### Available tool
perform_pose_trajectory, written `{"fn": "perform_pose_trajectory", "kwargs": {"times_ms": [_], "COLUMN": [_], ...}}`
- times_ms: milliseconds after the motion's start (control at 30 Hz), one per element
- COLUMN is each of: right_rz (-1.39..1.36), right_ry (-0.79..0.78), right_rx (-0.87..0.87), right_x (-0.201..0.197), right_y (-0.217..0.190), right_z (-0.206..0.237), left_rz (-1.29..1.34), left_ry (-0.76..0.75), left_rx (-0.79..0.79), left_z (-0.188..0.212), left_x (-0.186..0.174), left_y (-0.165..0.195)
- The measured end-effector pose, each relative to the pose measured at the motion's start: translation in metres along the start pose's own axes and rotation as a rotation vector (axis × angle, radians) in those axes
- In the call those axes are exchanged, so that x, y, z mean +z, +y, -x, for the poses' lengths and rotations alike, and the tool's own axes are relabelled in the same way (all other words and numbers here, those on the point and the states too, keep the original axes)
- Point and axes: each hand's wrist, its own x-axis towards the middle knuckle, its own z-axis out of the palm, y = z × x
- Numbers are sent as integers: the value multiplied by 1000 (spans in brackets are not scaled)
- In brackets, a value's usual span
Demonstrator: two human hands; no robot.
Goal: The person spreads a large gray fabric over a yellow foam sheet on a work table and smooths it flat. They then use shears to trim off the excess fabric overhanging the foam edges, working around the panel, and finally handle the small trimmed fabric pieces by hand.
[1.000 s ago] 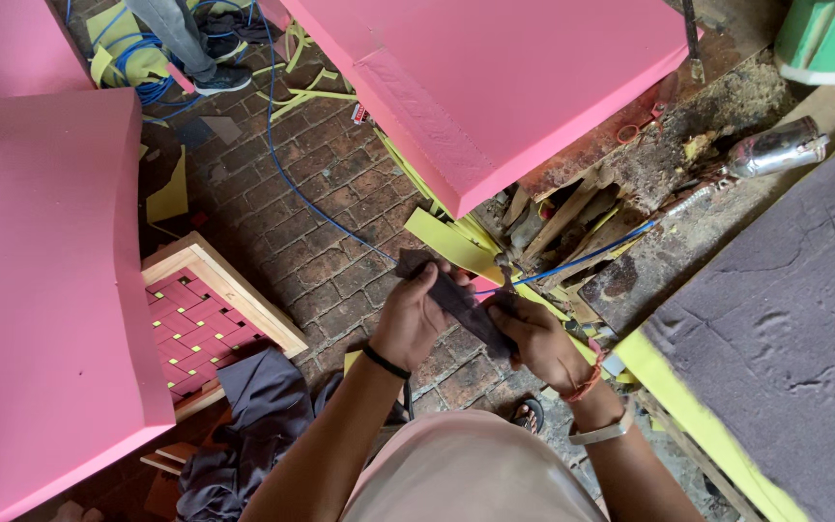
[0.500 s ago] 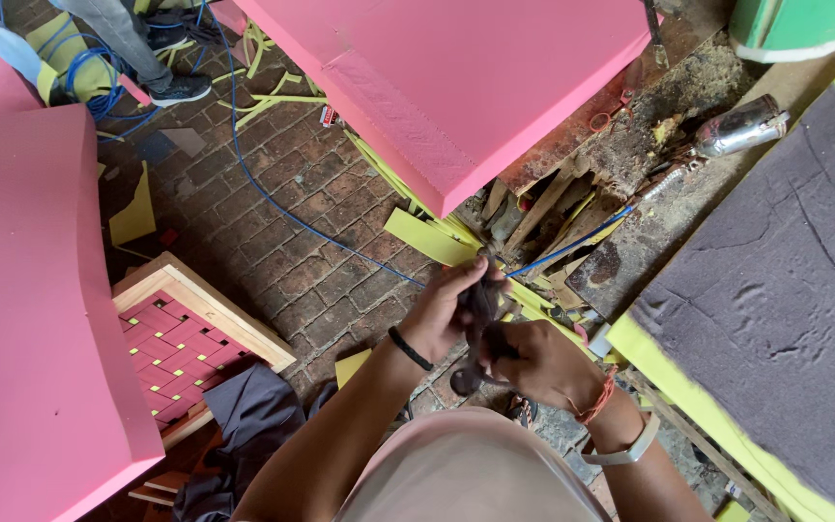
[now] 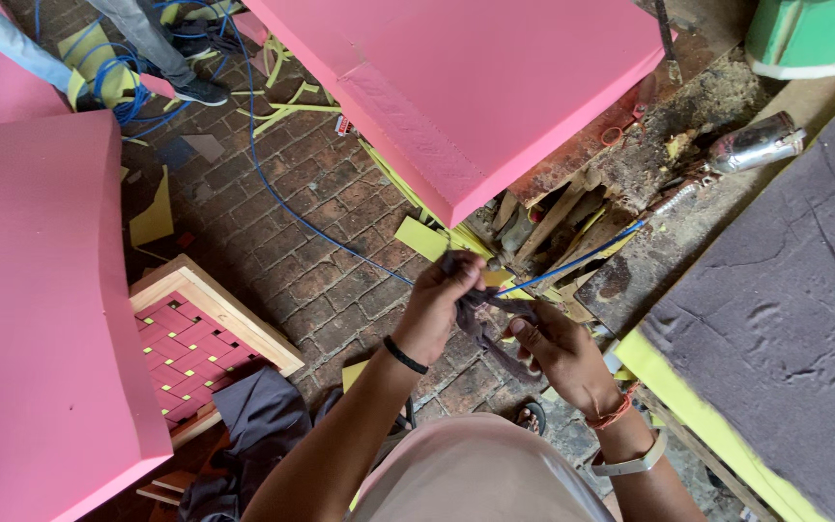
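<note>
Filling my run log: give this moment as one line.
left hand: grips dark cloth | right hand: grips same cloth | below: brick floor

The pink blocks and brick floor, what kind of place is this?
Most likely a furniture or upholstery workshop. Big pink foam slabs lie about, a wooden seat frame with woven red webbing stands on the brick floor, and yellow foam offcuts are scattered around.

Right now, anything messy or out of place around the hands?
Yes. Yellow foam scraps litter the brick floor, and a blue hose snakes loose across it. Both hands, left hand and right hand, grip a dark rag. The bench is crusted with grime.
</note>
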Motion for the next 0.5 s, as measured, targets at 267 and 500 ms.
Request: {"fn": "perform_pose_trajectory", "kwargs": {"times_ms": [267, 500], "right_rz": [-278, -448], "right_ry": [-61, -65], "right_rx": [-50, 53], "right_x": [9, 6], "right_y": [18, 44], "right_z": [-18, -14], "left_rz": [-146, -246], "left_ry": [-182, -186], "left_rx": [149, 116], "left_z": [19, 20], "left_x": [6, 0], "left_y": [-4, 15]}}
